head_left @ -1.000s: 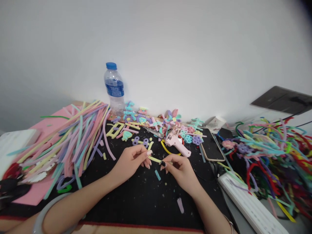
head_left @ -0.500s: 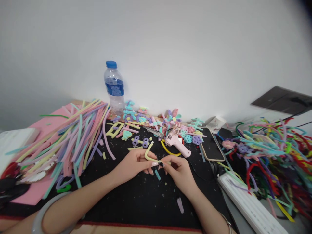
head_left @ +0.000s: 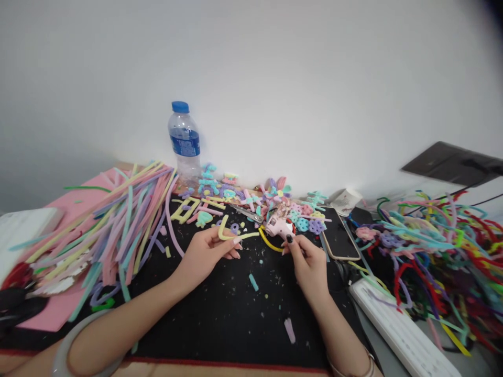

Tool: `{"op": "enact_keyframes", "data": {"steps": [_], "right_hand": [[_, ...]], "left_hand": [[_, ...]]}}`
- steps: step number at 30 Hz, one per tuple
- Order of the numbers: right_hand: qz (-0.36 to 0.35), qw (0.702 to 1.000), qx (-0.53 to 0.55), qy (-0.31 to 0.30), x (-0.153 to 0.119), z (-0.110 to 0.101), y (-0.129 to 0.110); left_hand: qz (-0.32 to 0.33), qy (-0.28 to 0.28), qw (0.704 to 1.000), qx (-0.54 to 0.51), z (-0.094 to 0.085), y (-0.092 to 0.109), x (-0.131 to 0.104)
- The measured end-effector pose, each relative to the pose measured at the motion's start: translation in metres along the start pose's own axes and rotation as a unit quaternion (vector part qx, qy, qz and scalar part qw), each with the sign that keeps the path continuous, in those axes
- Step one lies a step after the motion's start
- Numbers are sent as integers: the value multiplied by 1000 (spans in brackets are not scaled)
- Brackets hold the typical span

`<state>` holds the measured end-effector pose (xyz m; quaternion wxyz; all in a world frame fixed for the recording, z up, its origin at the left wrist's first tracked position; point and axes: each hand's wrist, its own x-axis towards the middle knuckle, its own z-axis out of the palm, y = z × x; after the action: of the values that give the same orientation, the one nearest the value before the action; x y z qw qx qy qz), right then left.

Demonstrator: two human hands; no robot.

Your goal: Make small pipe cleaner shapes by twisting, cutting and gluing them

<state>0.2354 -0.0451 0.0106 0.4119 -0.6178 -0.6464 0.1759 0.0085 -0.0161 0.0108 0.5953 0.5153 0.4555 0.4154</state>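
My left hand (head_left: 208,250) is closed in a pinch on a pale yellow pipe cleaner (head_left: 240,236). The strip is bent into an L, its short arm pointing up and its long arm reaching right. At the pink hot glue gun (head_left: 276,225), my right hand (head_left: 308,264) is closed around the handle, which it mostly hides. The gun still lies on the black mat (head_left: 220,319). Scissors (head_left: 248,212) lie beside the gun's nozzle end. Purple rings (head_left: 234,228) show partly behind the yellow strip.
Loose pastel pipe cleaners (head_left: 131,214) pile up at left. A water bottle (head_left: 184,141) stands by the wall, with finished pipe-cleaner shapes (head_left: 208,183) nearby. At right are a phone (head_left: 341,235), a white power strip (head_left: 396,327) and a tangled heap of colourful pipe cleaners (head_left: 436,251).
My hands have moved apart. The left carried the bent yellow pipe cleaner left and slightly up; the right let go of it and moved right to the glue gun's handle.
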Motion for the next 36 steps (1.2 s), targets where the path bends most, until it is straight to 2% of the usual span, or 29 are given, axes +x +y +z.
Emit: {"op": "enact_keyframes", "data": {"steps": [3, 5, 8, 11, 14, 20, 24, 27, 29, 31, 33, 34, 36], "right_hand": [[-45, 991, -111, 67, 8, 0, 12], [-35, 983, -169, 64, 11, 3, 21], [5, 985, -172, 19, 12, 9, 33], [-6, 989, -149, 2, 11, 11, 37], [-29, 989, -139, 29, 11, 8, 36], [-56, 972, -180, 138, 21, -2, 38], [-15, 965, -226, 132, 29, -2, 45], [19, 948, -289, 131, 30, 0, 42], [-5, 938, -313, 147, 29, 1, 35], [-69, 946, -296, 113, 26, 3, 26], [-121, 955, -271, 15, 25, 7, 18], [-126, 953, -274, -32, 26, 10, 15], [-104, 940, -315, -78, 29, 16, 9]], "left_hand": [[8, 13, 1000, 1, -1, 1, 0], [12, 14, 1000, -1, -1, 0, 0], [16, 16, 1000, -1, -1, -1, 1], [20, 21, 1000, -2, -2, -1, 1], [22, 25, 999, -3, -3, 0, 2], [11, 45, 999, -24, -4, 3, 4], [3, 49, 999, -23, -5, 2, 4], [10, 48, 999, -20, -5, 1, 4], [12, 50, 998, -19, -6, 1, 4], [12, 52, 998, -23, -6, 2, 4], [11, 55, 998, -28, -6, 3, 5], [11, 57, 998, -30, -6, 3, 5], [11, 59, 998, -33, -6, 3, 5]]}}
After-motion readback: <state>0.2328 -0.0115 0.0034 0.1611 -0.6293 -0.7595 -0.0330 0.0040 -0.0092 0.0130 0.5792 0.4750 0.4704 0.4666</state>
